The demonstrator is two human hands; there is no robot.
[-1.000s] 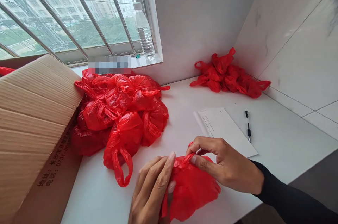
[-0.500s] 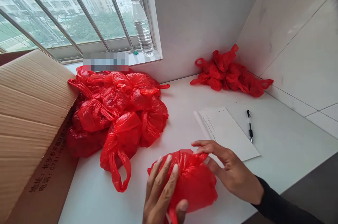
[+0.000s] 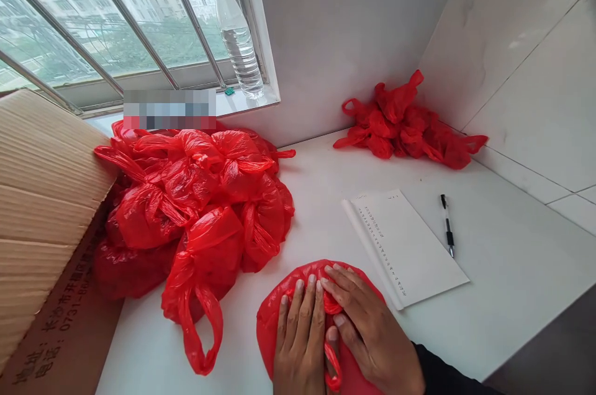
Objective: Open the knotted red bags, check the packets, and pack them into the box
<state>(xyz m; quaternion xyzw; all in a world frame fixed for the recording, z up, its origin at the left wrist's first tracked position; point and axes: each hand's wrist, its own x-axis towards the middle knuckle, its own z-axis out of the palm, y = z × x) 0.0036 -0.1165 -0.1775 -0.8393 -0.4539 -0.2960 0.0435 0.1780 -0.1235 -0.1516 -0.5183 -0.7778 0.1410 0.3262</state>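
A filled red plastic bag [image 3: 269, 311] lies at the front of the white table, beneath both hands. My left hand [image 3: 300, 345] rests flat on its top, fingers stretched and side by side. One looped bag handle sticks up beside the left thumb. From the right, my right hand [image 3: 372, 330] presses on the same bag with its fingers extended. Its fingertips come close to those of the left, and a gathered red fold shows between the hands. What the bag contains is hidden.
Several filled red bags [image 3: 205, 196] are heaped at left beside a cardboard box [image 3: 51, 177]. More crumpled red bags [image 3: 400, 122] lie in the back corner. A notebook [image 3: 414, 246] with writing and a pen [image 3: 447, 227] lie right of centre. A water bottle [image 3: 239, 41] stands on the windowsill.
My right hand has left the gathered handle and moved left to lie flat on the bag. Both hands now press on its top, and the bag looks flatter and rounder. The view has shifted slightly.
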